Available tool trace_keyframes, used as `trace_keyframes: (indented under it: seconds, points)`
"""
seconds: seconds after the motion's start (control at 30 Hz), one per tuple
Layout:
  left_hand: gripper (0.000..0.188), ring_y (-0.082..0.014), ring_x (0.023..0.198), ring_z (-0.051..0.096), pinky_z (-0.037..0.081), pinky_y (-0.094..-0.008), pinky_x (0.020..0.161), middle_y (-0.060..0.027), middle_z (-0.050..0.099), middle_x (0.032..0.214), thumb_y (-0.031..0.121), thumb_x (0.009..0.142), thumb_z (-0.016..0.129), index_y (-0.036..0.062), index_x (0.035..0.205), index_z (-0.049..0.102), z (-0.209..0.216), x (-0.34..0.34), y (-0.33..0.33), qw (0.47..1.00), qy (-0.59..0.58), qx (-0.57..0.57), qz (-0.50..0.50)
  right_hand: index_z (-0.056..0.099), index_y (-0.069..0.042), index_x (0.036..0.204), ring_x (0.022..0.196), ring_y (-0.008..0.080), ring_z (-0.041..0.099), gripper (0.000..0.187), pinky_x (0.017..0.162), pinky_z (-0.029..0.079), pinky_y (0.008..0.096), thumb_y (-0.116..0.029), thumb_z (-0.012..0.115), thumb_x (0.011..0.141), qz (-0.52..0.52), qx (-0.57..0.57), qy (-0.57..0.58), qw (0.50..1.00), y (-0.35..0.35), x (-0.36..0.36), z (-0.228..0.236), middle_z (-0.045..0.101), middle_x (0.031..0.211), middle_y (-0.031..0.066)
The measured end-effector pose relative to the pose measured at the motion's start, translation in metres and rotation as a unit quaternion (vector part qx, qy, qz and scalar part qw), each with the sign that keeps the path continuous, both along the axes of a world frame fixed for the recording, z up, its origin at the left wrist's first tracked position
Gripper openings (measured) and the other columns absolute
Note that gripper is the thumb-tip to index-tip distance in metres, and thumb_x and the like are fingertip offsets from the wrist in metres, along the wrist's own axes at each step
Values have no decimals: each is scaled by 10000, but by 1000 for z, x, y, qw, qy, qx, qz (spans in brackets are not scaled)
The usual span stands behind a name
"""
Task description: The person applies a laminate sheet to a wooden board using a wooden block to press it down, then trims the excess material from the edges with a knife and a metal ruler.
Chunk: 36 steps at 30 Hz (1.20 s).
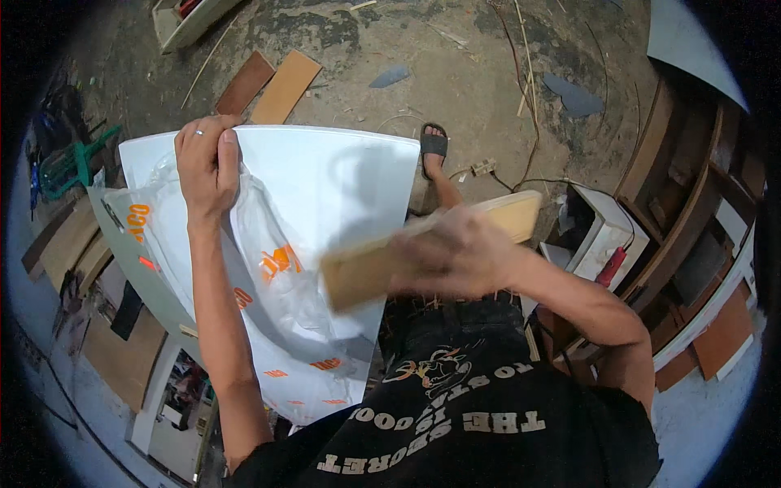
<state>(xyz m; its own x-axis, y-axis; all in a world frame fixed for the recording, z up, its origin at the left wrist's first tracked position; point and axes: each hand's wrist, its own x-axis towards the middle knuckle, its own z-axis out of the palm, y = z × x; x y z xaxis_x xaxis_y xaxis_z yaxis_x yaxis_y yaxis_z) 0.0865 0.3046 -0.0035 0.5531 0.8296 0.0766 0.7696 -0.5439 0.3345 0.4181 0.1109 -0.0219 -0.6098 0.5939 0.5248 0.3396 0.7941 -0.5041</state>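
A large white panel (350,175) lies before me, partly covered by clear protective film (272,268) with orange print, loose and crumpled. At the panel's far left edge, my left hand (207,167) has its fingers closed over the rim, with film bunched beside it. My right hand (460,256), blurred by motion, is wrapped round a long, pale wooden block (358,272). The block is tilted above the panel's right side and reaches past its edge. Whether it touches the panel I cannot tell.
Two brown board offcuts (285,88) lie on the concrete floor (342,49) beyond the panel. My sandalled foot (434,150) stands near a power socket (483,167) and cables. At right are a red-handled tool (612,267) and a wooden cabinet frame (675,236). Wood pieces (77,252) lie left.
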Motion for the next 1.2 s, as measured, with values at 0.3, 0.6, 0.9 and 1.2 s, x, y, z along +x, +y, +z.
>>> trace_keyframes:
  seconds: [0.3,0.6,0.9,1.2]
  points:
    - [224,-264,911,598,391,-379,929,-72,683,925,146,944,491,59,974,695,-3,-1,-5,1000,-8,3,8,673,-227,1099,1060,215,541,267,868,448,386,-332,623,860,-13,26,94,995,-14,-106,23,540,1379,87]
    - [248,-276,940,604,389,-403,954,-94,685,929,187,960,481,73,985,700,-3,10,1,1000,-15,9,-8,666,-190,1153,1002,229,578,270,848,482,375,-282,612,905,-81,51,-21,995,14,-50,5,597,1314,105]
    - [239,-288,933,601,402,-402,916,-107,671,906,222,963,501,65,968,681,-8,-6,-2,1000,-7,21,-17,588,-271,1269,1060,247,556,518,857,452,464,-275,750,777,-80,-63,-118,988,-59,-26,13,498,1442,122]
    - [246,-305,853,619,433,-410,872,-128,668,849,225,954,515,62,998,694,-24,-20,-2,998,-49,30,-33,604,-279,1266,1075,285,581,403,924,458,487,-248,647,866,51,20,-73,996,-19,-115,22,474,1471,139]
